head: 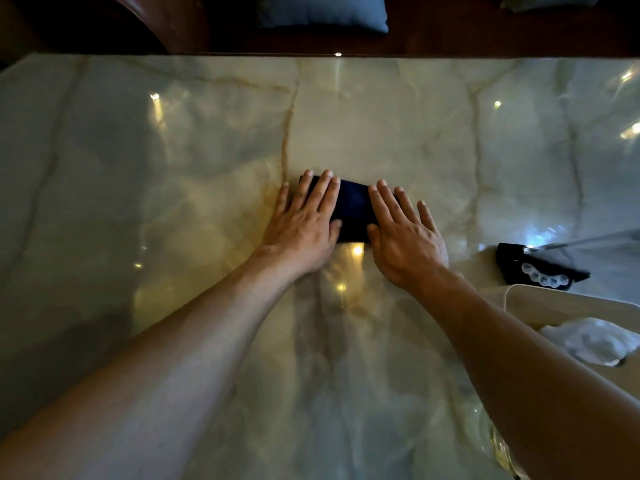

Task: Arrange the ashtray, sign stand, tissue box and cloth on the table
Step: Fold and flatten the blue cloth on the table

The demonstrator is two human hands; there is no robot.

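A folded dark navy cloth lies flat near the middle of the glossy marble table. My left hand rests palm down on its left end, fingers spread. My right hand presses flat on its right end, fingers also spread. Neither hand grips the cloth. At the right edge stands a cream tissue box with white tissue poking out. Behind it a black sign stand with a clear panel sits on the table. A glass object, perhaps the ashtray, shows at the lower right, partly hidden by my right arm.
A dark wooden seat with a blue-grey cushion runs beyond the table's far edge. Ceiling lights reflect on the marble. The table's left half and far side show only bare stone.
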